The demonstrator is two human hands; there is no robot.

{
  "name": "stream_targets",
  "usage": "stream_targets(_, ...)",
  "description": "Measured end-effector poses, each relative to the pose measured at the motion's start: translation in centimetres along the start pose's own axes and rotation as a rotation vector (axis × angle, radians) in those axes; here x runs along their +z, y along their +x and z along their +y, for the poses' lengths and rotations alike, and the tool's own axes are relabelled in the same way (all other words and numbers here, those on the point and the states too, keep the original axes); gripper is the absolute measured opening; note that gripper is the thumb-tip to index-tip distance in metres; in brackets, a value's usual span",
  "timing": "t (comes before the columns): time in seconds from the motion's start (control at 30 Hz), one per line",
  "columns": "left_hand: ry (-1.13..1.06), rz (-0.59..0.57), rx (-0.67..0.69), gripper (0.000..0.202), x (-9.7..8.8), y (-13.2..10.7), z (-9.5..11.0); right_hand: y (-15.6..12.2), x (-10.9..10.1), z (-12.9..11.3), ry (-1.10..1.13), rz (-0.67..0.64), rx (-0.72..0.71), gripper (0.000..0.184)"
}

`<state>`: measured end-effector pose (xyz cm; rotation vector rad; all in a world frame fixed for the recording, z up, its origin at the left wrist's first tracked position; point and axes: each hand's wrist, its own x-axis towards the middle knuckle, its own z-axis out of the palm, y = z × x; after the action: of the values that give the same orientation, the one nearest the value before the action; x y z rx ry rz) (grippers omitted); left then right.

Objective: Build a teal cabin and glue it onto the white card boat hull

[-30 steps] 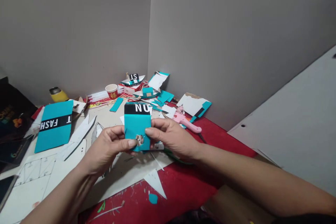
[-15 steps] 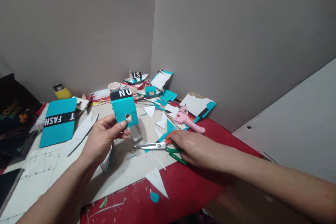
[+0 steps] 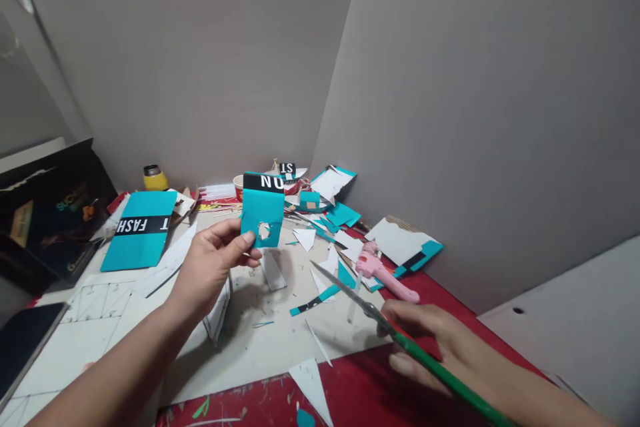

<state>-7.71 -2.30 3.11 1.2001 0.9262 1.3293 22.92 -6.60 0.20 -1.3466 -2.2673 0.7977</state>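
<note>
Two hands (image 3: pixel 207 267) (image 3: pixel 453 340) hold one teal card (image 3: pixel 263 207), one pair of scissors (image 3: pixel 425 358).

The blue card (image 3: pixel 254 211) in the left fingers (image 3: pixel 247 238) was smooth stiff paper, a bit shiny, but rough and torn right beside them. In the right fingers (image 3: pixel 413 313), the scissors (image 3: pixel 415 351) had smooth metal blades (image 3: pixel 345 289) and a green handle (image 3: pixel 450 381) that looked like plastic. Past the right fingertips lay a pink glue gun (image 3: pixel 387 278) of hard plastic. Below the left fingers, the white strip (image 3: pixel 273 272) looked like dull card. Beyond the right fingers, a white cardboard piece (image 3: pixel 394 240) had a rough brown edge. Below them, the red tabletop (image 3: pixel 367 377) looked dull, like cloth.
</note>
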Motion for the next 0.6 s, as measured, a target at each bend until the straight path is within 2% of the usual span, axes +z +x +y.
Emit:
stream_targets(0.17, 0.019, 0.016, 0.003, 0.019, 0.3, -0.5, 0.1, 0.3, -0.3, -1.5, 0.127, -0.139, -0.104, 0.035)
stream_targets(0.33, 0.065, 0.014, 0.042, 0.02, 0.7, -1.1, 0.2, 1.4, 0.1, -2.8, 0.235, -0.274, -0.21, 0.052)
stream_targets(0.5, 0.07, 0.009, 0.043, 0.018, 1.1, -1.4, 0.3, 1.9, 0.4, -4.3, 0.34, -0.335, -0.109, 0.055)
stream_targets(0.6, 0.063, 0.005, 0.041, 0.016, 1.2, -1.5, 0.4, 1.9, 0.5, -4.4, 0.346, -0.316, -0.074, 0.054)
